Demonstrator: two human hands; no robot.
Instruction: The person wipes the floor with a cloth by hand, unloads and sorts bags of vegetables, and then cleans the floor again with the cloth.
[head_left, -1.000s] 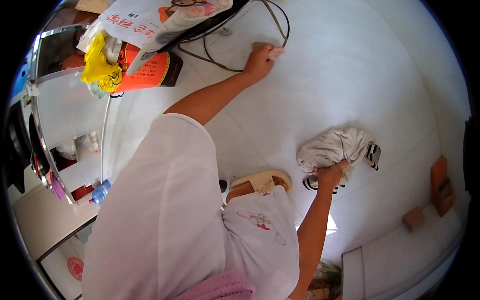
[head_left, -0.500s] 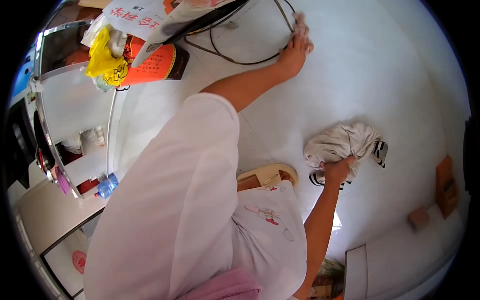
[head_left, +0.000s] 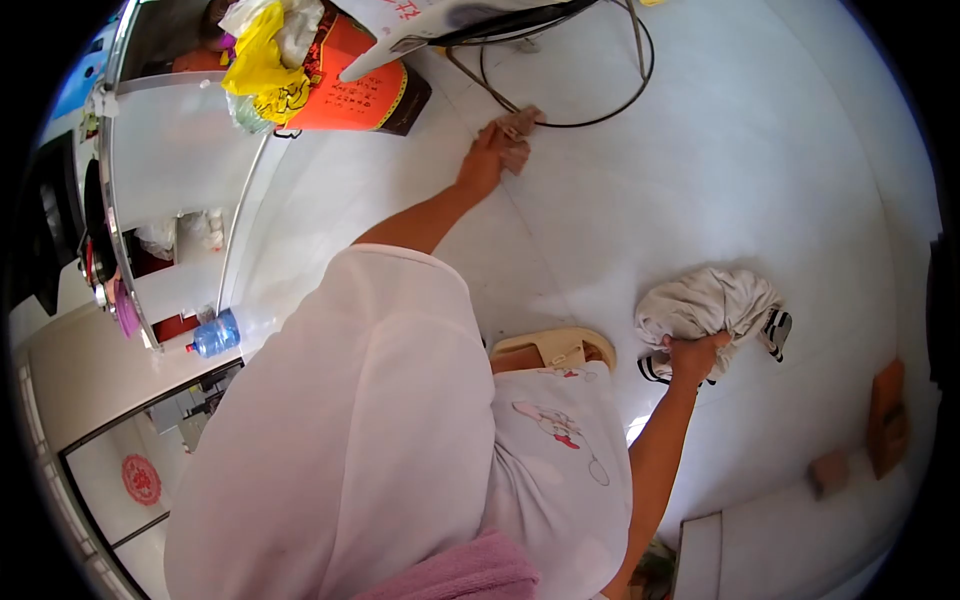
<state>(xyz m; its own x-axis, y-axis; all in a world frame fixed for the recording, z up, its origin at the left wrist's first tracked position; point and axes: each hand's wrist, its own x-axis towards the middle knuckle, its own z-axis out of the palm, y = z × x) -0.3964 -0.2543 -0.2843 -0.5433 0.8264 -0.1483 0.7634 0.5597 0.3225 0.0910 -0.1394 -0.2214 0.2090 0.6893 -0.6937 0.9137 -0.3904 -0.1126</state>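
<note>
My left hand (head_left: 482, 165) is closed on a small crumpled brownish-pink cloth (head_left: 518, 125), pressed near the pale tiled floor beside a loop of dark cable (head_left: 649, 75). The hand covers part of the cloth. In my right hand (head_left: 693, 358) is a bundled beige garment (head_left: 705, 303) with black-and-white striped edges, lying on the floor. My thumb and fingers grip its near side. A cream slipper (head_left: 575, 348) with a foot in it stands between my two arms.
An orange-red container (head_left: 350, 90) with a yellow plastic bag (head_left: 255, 60) stands at upper left. Glass-fronted shelves line the left, with a blue water bottle (head_left: 215, 333). A brown wooden block (head_left: 887, 420) lies at the right. A pink towel (head_left: 465, 575) is near my body.
My left hand has moved left and nearer to me with the crumpled cloth, away from the far part of the cable. My right hand keeps its grip on the garment. The view has shifted slightly.
</note>
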